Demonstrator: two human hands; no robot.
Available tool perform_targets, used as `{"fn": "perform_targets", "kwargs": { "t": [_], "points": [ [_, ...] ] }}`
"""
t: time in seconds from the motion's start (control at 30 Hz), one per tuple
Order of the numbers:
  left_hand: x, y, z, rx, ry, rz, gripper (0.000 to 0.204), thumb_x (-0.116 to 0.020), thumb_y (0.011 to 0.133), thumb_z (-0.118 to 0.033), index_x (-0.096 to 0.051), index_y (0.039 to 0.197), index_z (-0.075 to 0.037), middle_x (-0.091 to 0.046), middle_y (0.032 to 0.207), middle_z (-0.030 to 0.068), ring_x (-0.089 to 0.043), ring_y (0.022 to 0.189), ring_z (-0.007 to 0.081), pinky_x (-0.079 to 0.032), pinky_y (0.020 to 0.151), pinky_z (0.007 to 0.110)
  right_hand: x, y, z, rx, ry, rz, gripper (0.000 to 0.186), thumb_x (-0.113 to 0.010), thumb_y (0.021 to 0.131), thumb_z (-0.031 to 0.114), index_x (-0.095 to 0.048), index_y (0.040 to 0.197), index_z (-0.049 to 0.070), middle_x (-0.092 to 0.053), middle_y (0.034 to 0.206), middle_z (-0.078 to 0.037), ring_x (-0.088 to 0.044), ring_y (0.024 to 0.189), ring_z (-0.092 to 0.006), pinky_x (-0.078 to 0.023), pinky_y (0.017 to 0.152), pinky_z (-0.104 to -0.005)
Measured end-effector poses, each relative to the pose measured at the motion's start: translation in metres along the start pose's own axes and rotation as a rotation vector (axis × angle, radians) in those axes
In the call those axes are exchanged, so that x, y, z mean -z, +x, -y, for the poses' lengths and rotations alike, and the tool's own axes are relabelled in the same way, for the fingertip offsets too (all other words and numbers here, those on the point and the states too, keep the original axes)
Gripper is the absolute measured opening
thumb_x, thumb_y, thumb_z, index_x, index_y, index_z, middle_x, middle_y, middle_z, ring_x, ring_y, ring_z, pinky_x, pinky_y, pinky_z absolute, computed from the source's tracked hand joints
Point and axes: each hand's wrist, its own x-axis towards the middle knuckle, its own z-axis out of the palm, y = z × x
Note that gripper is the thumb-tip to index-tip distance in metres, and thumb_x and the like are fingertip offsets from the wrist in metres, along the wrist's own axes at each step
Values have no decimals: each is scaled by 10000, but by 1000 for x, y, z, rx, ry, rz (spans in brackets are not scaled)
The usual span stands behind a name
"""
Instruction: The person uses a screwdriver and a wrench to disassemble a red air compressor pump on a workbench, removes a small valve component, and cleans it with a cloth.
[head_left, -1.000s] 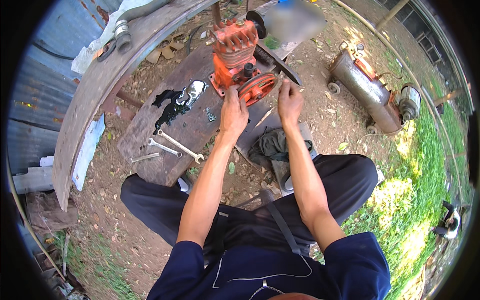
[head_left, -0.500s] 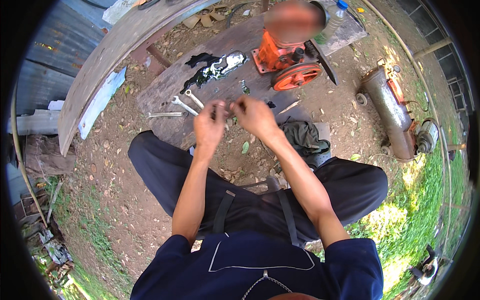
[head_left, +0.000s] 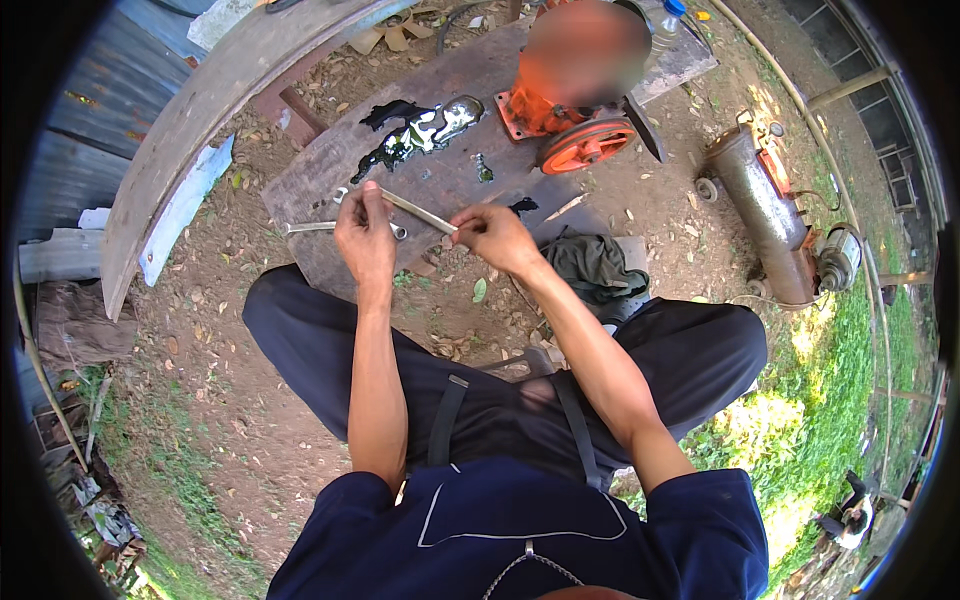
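Note:
A long steel wrench (head_left: 420, 212) is held level between my two hands above the near edge of a wooden board (head_left: 310, 185). My left hand (head_left: 363, 240) pinches its left end, and the fingers of my right hand (head_left: 497, 238) are closed on its right end. Under and beside my left hand lies another wrench (head_left: 312, 227), its shaft partly hidden by the hand. The open jaw of a further wrench (head_left: 341, 194) shows just behind my left fingers. Beyond my hands, dark shiny oil (head_left: 425, 132) is spilled across the board.
An orange machine (head_left: 530, 110) with a spoked pulley (head_left: 588, 148) stands on the board's right, its top blurred. Behind it is a blue-capped bottle (head_left: 668, 25). Dark cloth (head_left: 590, 268) lies near my right knee. A rusty tank on wheels (head_left: 760, 215) stands at right, a curved bench (head_left: 190, 130) at left.
One wrench that lay on the board is now up between both hands. My left hand has moved left, and the hands are farther apart. The view has shifted slightly.

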Motion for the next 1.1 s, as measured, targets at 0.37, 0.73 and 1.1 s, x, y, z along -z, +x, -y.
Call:
{"fn": "perform_targets", "kwargs": {
  "t": [0.37, 0.73, 1.1],
  "points": [
    [-17, -20, -21, -452, 403, 416, 364, -700, 861, -301, -672, 1172, -114, -613, 1268, 80, -524, 1207, 250, -410, 997, 427, 77, -31, 68, 211, 178, -305, 169, -672, 902, 70, -624, 1052, 8, -664, 844, -37, -611, 710, -77, -510, 611, -225],
    [51, 22, 26, 143, 579, -143, 304, -669, 876, -383, -738, 945, -96, -712, 812, 142, -695, 721, 305, -530, 679, 377, 16, -18, 11, -7, 737, -474, 251, -658, 909, 77, -547, 1090, -57, -642, 860, -103, -662, 750, -178, -590, 673, -300],
    [38, 2, 22, 392, 761, 72, 519, -638, 815, -596, -735, 805, -87, -715, 807, 152, -691, 835, 363, -519, 757, 459, -43, -20, -13, -124, 643, -302, 224, -657, 924, 123, -542, 1054, -20, -670, 812, -109, -636, 657, -140, -549, 586, -265]
  ]
}}
